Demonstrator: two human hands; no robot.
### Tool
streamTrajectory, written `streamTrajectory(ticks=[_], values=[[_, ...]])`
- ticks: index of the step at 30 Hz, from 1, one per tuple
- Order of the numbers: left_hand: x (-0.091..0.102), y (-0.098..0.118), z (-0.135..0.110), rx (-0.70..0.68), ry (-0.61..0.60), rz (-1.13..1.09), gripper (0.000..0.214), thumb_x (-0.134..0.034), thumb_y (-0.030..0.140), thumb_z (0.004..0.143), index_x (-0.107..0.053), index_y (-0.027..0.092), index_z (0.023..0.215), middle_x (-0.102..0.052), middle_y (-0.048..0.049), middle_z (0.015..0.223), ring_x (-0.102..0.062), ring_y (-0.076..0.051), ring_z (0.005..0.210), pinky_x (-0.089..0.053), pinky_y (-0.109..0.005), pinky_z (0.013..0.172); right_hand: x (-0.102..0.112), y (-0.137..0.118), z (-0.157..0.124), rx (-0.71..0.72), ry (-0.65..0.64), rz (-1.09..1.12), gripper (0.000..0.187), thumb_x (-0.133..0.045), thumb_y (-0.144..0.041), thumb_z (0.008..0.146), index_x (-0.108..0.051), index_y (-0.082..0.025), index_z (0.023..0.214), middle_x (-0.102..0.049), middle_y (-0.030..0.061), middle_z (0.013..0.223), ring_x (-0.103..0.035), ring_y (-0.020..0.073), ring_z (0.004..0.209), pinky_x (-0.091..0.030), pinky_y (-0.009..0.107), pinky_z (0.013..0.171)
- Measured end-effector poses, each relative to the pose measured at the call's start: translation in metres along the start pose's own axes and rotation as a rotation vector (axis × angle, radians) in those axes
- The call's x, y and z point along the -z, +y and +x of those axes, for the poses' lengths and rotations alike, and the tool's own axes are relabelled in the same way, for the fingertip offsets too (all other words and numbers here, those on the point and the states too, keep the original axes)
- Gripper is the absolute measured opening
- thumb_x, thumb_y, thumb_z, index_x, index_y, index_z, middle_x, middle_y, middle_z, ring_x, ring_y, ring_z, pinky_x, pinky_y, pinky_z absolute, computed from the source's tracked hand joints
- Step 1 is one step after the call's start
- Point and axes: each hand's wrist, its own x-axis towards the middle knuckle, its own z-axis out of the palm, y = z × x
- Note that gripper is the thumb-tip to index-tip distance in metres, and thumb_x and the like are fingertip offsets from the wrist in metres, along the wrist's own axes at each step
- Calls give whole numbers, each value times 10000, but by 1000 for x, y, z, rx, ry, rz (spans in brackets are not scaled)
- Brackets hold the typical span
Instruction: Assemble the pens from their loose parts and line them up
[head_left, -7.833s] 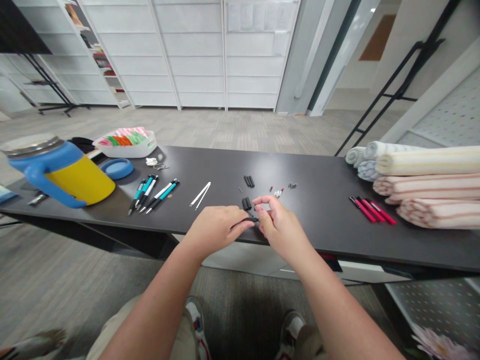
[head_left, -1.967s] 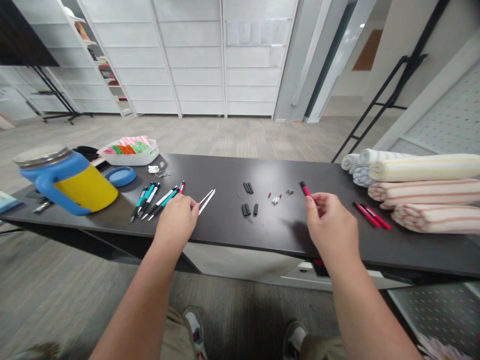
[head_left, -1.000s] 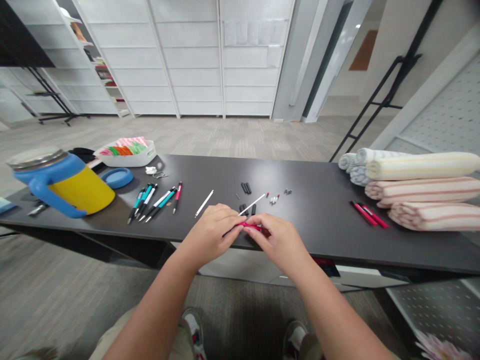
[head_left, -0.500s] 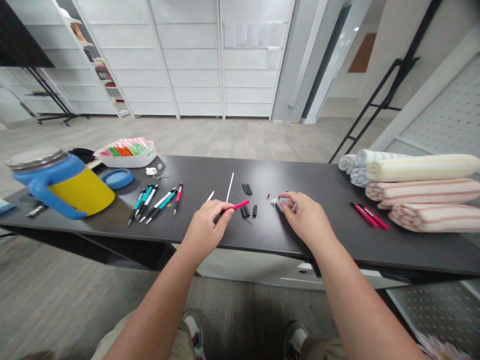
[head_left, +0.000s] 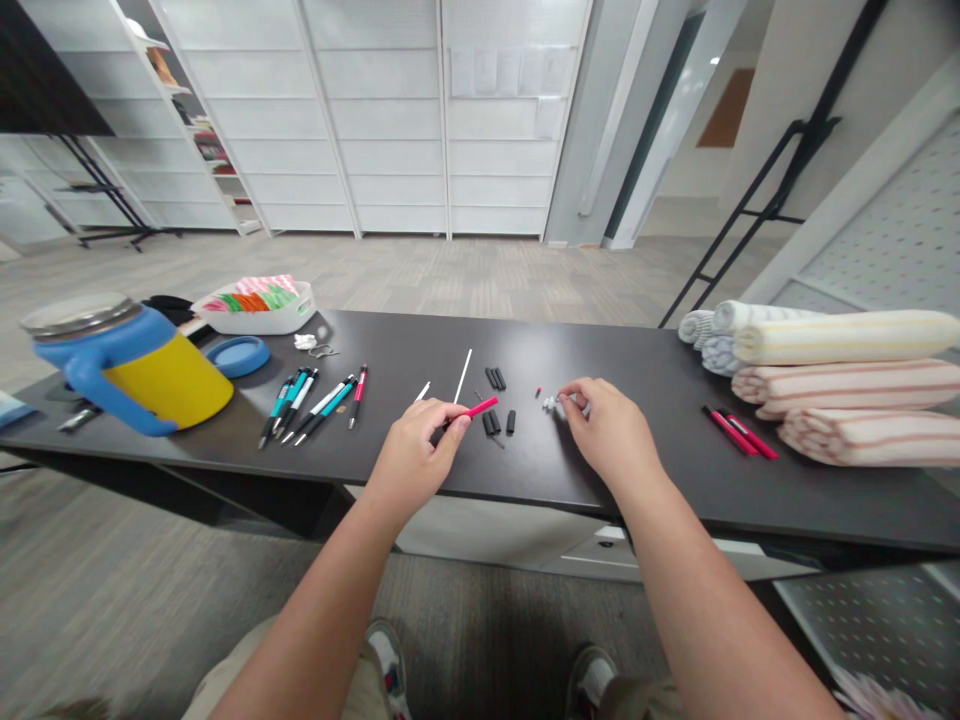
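Note:
My left hand [head_left: 424, 440] is closed round a red pen barrel [head_left: 482, 407], which points to the right. My right hand [head_left: 604, 425] is pinched low over the tabletop; whatever lies between its fingertips is too small to make out. Just left of those fingertips lie small white pen parts [head_left: 548, 404] and a tiny red piece [head_left: 538, 390]. Between the hands rest black grips [head_left: 495, 378], more black grips [head_left: 491, 423] with a thin spring-like piece near them, and a single black grip [head_left: 511, 422]. A white refill tube [head_left: 463, 375] lies behind my left hand.
Several assembled pens [head_left: 307, 405] lie on the left, near a blue and yellow jug [head_left: 150, 370], a blue lid [head_left: 238, 355] and a white basket [head_left: 259, 318] of colourful packets. Red pen parts [head_left: 742, 433] and rolled towels [head_left: 855, 385] are on the right of the dark table [head_left: 600, 350].
My right hand's fingers have drawn into a tighter pinch beside the small white parts. The left hand keeps the red barrel in nearly the same place.

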Motion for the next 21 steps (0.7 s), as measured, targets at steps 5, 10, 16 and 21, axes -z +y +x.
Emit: streamTrajectory(ticks=[5, 10, 16, 21], values=[[-1, 0, 1, 1, -2, -9, 211, -561, 335, 1071, -738, 223, 1048, -747, -28, 943, -654, -200, 903, -492, -340, 857, 2, -6, 2, 39, 64, 100, 183, -621, -343, 1000, -770, -237, 1015, -676, 39, 939, -622, 184, 750, -440, 317, 704], [-1, -1, 0, 6, -2, -5, 229, -553, 352, 1072, -741, 223, 1054, -748, -40, 939, -655, -208, 903, -507, -346, 838, 0, -11, 1, 51, 43, 76, 202, -610, -344, 1016, -792, -256, 1011, -685, 38, 961, -612, 176, 719, -442, 321, 696], [-3, -2, 0, 5, -5, -4, 211, -563, 341, 1071, -736, 221, 1057, -750, -38, 961, -656, -207, 924, -501, -345, 843, -2, -10, 0, 68, 26, 34, 224, -596, -360, 1033, -798, -265, 1031, -684, 38, 957, -619, 184, 739, -426, 316, 674], [-3, -1, 0, 0, -6, 1, 204, -561, 334, 1073, -732, 224, 1056, -753, -36, 975, -656, -205, 932, -502, -348, 851, -3, -11, -1, 62, 10, 19, 246, -573, -367, 1040, -797, -264, 1037, -687, 44, 971, -619, 181, 739, -425, 313, 674]])
